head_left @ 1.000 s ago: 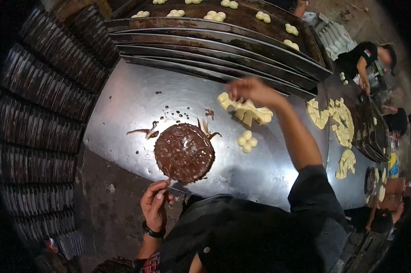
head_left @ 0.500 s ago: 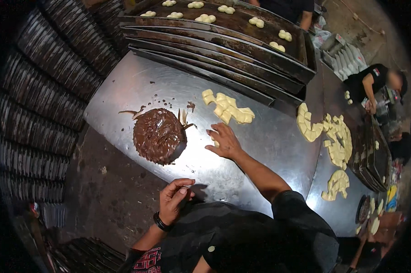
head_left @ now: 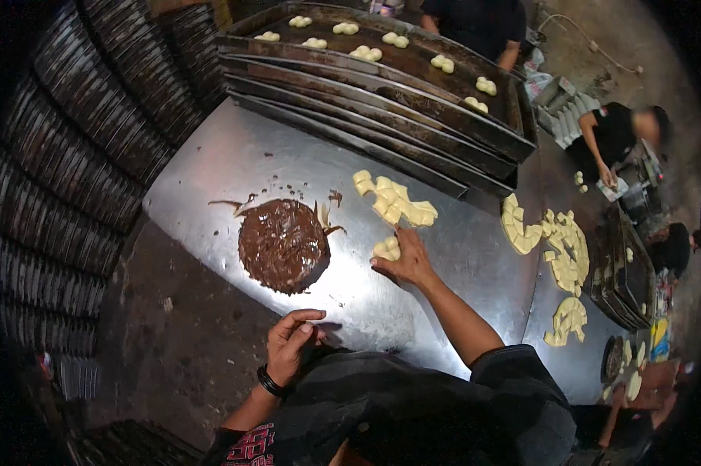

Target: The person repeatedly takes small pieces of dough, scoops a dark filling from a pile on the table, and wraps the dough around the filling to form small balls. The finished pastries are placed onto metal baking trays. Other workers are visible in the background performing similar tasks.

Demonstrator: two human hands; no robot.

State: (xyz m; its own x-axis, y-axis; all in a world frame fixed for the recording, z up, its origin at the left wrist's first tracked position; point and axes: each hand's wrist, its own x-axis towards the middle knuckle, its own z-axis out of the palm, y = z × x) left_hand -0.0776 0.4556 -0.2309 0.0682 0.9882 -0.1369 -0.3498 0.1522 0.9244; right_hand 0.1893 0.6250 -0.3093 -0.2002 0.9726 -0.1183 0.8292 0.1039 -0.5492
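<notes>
My right hand (head_left: 409,260) is cupped round a small cluster of pale yellow dough pieces (head_left: 386,248) on the metal table. Its thumb lies along the near side of the cluster and its fingers reach past the far side. Just beyond them lies a patch of cut dough squares (head_left: 397,203). To the left, a round mound of glossy brown chocolate paste (head_left: 282,245) is spread on the metal, with smears and drops around it. Near the table's front edge my left hand (head_left: 292,342) hovers with fingers curled in and the thumb close to the forefinger; anything inside is hidden.
A stack of dark baking trays (head_left: 366,85) stands at the far side, its top tray bearing several dough clusters. More cut dough (head_left: 565,248) lies at the right. Racked trays (head_left: 55,210) line the left. A co-worker (head_left: 618,136) stands at the far right, another at the back.
My right hand has shifted right and slightly nearer, and the small dough cluster now shows beside its thumb. My left hand has stayed almost in place. The whole view has tilted slightly.
</notes>
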